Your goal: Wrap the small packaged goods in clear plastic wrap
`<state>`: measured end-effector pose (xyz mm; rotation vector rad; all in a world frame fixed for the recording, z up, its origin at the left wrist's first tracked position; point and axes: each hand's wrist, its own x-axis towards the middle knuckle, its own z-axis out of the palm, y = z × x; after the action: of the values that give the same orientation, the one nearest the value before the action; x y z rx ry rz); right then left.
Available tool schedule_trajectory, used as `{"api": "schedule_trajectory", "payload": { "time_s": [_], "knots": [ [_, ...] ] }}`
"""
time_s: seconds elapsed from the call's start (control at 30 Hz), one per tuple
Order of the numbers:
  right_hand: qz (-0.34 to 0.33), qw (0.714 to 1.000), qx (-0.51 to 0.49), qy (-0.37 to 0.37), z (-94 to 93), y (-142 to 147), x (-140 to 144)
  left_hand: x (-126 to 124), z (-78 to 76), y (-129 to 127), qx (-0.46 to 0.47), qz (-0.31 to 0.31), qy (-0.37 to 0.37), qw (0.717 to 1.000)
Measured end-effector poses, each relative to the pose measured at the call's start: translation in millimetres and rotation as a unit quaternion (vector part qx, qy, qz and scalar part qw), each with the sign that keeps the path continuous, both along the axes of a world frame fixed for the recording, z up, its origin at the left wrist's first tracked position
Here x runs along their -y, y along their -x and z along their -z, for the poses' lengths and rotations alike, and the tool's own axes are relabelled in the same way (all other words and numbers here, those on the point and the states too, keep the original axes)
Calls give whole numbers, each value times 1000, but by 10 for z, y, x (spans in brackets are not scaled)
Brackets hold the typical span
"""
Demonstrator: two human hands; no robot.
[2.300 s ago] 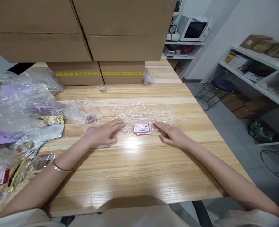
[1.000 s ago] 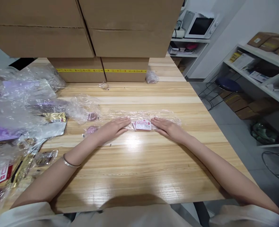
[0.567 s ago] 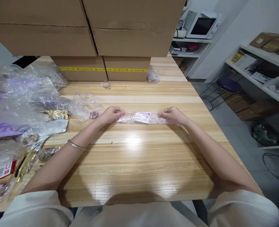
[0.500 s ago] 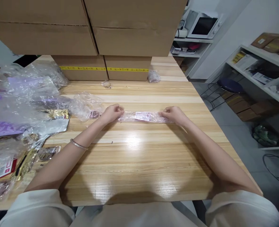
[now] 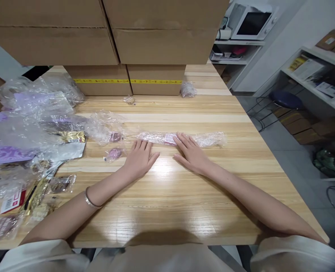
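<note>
A long flattened strip of clear plastic wrap [image 5: 211, 139], with a small printed label [image 5: 170, 138] near its middle, lies across the wooden table [image 5: 162, 211]. My left hand [image 5: 139, 158] rests flat on the tabletop with spread fingers, just in front of the strip's left end. The fingertips of my right hand [image 5: 191, 153] reach the strip beside the label; its fingers are apart and hold nothing. Left of my left hand lie two small purple wrapped pieces, the nearer one [image 5: 115, 153] and the farther one [image 5: 115, 136].
Crumpled clear plastic bags [image 5: 37, 113] heap up on the left, among them a gold packet [image 5: 73, 136] and a red-and-white card [image 5: 13, 201]. Stacked cardboard boxes [image 5: 162, 45] stand at the back. Beyond the table's right edge are a blue stool [image 5: 286, 99] and shelves.
Both hands have let go of the plastic strip's ends and moved inward and nearer to me, opening flat. The strip stays on the table. The nearer purple piece now shows beside my left hand.
</note>
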<state>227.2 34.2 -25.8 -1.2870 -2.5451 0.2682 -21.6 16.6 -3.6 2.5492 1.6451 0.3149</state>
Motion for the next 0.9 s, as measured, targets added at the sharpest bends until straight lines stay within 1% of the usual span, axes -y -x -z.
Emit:
{"api": "schedule_trajectory", "payload": {
  "time_s": [0.07,0.13,0.23,0.3,0.4,0.47,0.53,0.57,0.63,0.7,0.73,0.77,0.8,0.83,0.9],
  "knots": [
    [5,1000,-7,0,8,0,-23,-76,-4,-115,30,15,6,999],
    [7,1000,-11,3,-13,4,-18,-123,-10,-295,52,45,9,998],
    [16,999,-10,-29,-103,-27,111,-141,1,-563,56,78,24,995],
    [54,997,2,-62,-177,-101,285,-134,9,-674,51,84,33,995],
    [151,985,47,-68,-211,-301,527,-119,0,-738,30,79,33,996],
    [207,974,74,-63,-151,-467,554,-113,-14,-750,14,75,29,997],
    [233,969,63,-51,-59,-609,437,-112,-24,-759,2,74,26,997],
    [232,971,39,-34,-19,-654,340,-114,-27,-764,-1,74,25,997],
    [221,973,-55,24,18,-666,128,-121,-28,-772,-2,76,24,997],
    [223,954,-180,84,-2,-565,-38,-132,-18,-773,3,79,23,997],
    [221,942,-234,96,-23,-481,-90,-138,-10,-771,9,81,21,996],
    [211,934,-272,90,-42,-383,-122,-145,0,-767,17,84,16,996],
    [188,936,-292,66,-54,-281,-139,-151,12,-761,27,89,10,996],
    [152,944,-292,29,-56,-182,-149,-156,23,-753,37,96,2,995],
    [62,963,-258,-47,-27,-23,-172,-155,33,-729,46,109,-15,993]
  ]
}}
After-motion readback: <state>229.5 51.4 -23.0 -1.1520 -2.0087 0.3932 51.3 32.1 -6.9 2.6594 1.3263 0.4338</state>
